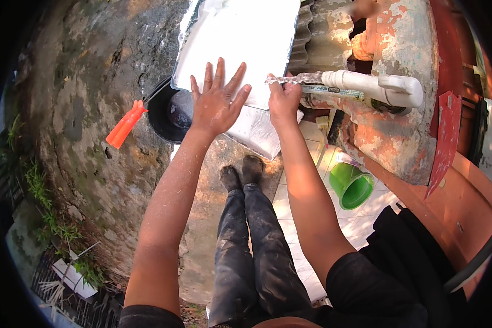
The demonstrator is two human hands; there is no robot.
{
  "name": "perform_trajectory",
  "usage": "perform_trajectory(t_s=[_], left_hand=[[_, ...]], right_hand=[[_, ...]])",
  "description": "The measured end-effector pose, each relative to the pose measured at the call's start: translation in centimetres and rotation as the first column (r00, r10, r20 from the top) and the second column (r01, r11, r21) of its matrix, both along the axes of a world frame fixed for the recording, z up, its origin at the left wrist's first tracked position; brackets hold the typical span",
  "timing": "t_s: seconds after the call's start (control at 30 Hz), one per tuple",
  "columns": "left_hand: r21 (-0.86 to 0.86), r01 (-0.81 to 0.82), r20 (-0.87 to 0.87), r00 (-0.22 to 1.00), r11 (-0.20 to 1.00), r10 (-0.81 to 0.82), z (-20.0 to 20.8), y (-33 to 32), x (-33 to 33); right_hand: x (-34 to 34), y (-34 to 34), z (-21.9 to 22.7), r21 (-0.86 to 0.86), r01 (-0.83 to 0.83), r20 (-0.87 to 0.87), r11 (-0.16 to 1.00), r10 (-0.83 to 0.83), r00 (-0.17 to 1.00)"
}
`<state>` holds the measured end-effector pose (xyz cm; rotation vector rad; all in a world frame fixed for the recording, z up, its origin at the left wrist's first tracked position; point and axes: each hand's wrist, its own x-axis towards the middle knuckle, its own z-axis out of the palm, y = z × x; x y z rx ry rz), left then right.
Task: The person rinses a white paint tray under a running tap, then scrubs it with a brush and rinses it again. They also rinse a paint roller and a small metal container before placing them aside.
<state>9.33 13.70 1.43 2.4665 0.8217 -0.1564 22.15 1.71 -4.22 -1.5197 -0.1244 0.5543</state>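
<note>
White panel under both hands, crowded on the right, wider room on the left

The white panel (246,35) lies toward the far side of the weathered concrete ground (87,136), its far end cut off by the top of the view. The left hand (217,109) lies palm-down near the panel's near edge, its grip spread wide and holding nothing. The right hand (284,101) is at the panel's near right corner with fingers curled; whether its grip has hold of the rim, I cannot tell.

Just beside the right hand, a white pipe (374,87) sends a water stream (300,78) leftward across the fingers. Behind the pipe, a corrugated sheet (328,33) and a peeling painted block (402,150) crowd the right side, with a red board (445,136) beyond. A black bucket (156,123) sits by the panel's near left corner, which overlaps its mouth. A ribbed white piece (259,131) juts out below the panel, between the forearms and ahead of the feet (252,169).

To the left, concrete stretches past an orange object (126,126) to plants (41,186) along its left edge. At its near right edge begin pale tiles (351,224), where a tilted green bucket (340,177) stands.
</note>
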Motion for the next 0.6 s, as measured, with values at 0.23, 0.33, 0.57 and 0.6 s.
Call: perform_trajectory(t_s=[0.23, 0.33, 0.57, 0.6], left_hand=[[-0.529, -0.751, 0.006, 0.461, 0.394, 0.887, -6.9, 5.6, 3.8], [-0.923, -0.382, -0.151, 0.230, -0.053, 0.961, -8.7, 5.0, 6.5], [-0.946, -0.233, -0.231, -0.003, -0.225, 0.973, -12.0, 3.1, 9.0], [-0.970, -0.133, -0.218, 0.114, -0.203, 0.969, -7.4, -0.5, 11.3]], right_hand=[[1.1, 2.0, 4.8, -0.177, 0.126, 0.353, 0.976, -0.056, 0.934], [2.7, 1.2, 6.3, -0.248, 0.095, 0.431, 0.964, 0.022, 0.902], [1.3, 2.4, 5.4, -0.183, 0.139, 0.583, 0.973, -0.006, 0.813], [3.0, 1.6, 4.2, -0.235, 0.205, 0.640, 0.950, -0.007, 0.768]])
